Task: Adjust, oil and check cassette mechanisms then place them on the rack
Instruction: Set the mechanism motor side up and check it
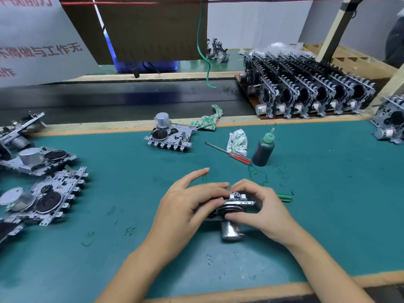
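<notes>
Hands: left hand (pixel 185 206) and right hand (pixel 260 208) both grip one cassette mechanism (pixel 231 209) on the green mat (pixel 328 215), near the front edge.
Loose mechanisms: one behind (pixel 169 136), several at left.
Rack (pixel 310 92): full rows, not countable.
Oil bottle (pixel 263 149): one.
Screwdriver (pixel 228 150): one.
Writing: red Chinese characters on sign (pixel 41 51), partly cut.

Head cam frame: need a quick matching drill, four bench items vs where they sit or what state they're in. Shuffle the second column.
Column 1
1. oil bottle
2. screwdriver
3. rack
4. held mechanism

Column 2
A. far right, packed with upright mechanisms
B. gripped by both the left hand and right hand
C. standing upright on the green mat, green nozzle
D. lying flat, red handle, just left of the bottle

Pairs: 1-C, 2-D, 3-A, 4-B
</notes>
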A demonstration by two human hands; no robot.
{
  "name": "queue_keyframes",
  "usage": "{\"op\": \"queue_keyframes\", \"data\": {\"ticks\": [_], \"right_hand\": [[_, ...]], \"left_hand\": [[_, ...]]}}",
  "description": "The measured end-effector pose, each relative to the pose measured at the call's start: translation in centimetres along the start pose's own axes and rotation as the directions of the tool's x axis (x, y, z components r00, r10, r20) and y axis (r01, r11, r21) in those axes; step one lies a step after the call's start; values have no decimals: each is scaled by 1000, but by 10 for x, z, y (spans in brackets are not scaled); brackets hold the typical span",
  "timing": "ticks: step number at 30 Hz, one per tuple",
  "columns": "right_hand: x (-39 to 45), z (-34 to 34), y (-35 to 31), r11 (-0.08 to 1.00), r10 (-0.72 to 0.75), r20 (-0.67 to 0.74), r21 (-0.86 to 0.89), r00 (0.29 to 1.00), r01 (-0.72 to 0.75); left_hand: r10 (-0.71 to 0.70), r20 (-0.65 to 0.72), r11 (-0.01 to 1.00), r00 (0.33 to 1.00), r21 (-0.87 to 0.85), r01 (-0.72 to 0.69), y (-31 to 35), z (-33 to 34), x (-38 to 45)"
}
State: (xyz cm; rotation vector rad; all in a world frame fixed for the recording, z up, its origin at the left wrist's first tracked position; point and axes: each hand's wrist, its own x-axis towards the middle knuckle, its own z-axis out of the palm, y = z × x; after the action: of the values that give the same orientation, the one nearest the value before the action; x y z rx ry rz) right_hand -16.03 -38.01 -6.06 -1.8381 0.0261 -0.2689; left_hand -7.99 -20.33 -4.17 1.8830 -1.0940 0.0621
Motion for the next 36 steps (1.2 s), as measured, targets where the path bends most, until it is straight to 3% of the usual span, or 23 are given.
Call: {"op": "queue_keyframes", "data": {"ticks": [7,9,12,15,18,24,26,30,31,33,36], "right_hand": [[-2,-1,-3,999,15,-3,-43,1000,-15],[-9,1,-2,980,-3,-37,-198,999,-4],[-24,-4,2,777,-148,-97,-627,984,55],[-35,-8,6,566,-282,-49,-815,958,125],[-37,-10,7,509,-297,-10,-848,955,149],[-39,-12,4,536,-286,26,-824,958,182],[-41,-11,2,575,-261,11,-802,965,165],[-33,-16,-23,788,-240,-144,-607,960,106],[-27,-16,-32,790,-268,-145,-599,952,131],[-14,-14,-48,686,-322,-26,-695,946,214],[6,-9,-65,494,-307,211,-798,928,345]], "left_hand": [[-31,26,1000,999,-7,31,2,-3,1],[-33,21,999,999,-8,34,2,-3,1],[-30,23,999,999,-14,31,2,-2,-1],[-28,29,999,999,-25,29,2,-3,0],[-32,30,999,999,-27,33,1,-3,2],[-37,53,999,998,-37,39,3,-4,2],[-48,58,998,997,-34,50,2,-5,2],[-74,80,996,994,-52,78,7,-7,2],[-92,85,993,992,-68,98,7,-9,2],[-111,95,993,989,-39,115,8,-15,1],[25,48,968,999,248,-36,11,-27,3]]}}
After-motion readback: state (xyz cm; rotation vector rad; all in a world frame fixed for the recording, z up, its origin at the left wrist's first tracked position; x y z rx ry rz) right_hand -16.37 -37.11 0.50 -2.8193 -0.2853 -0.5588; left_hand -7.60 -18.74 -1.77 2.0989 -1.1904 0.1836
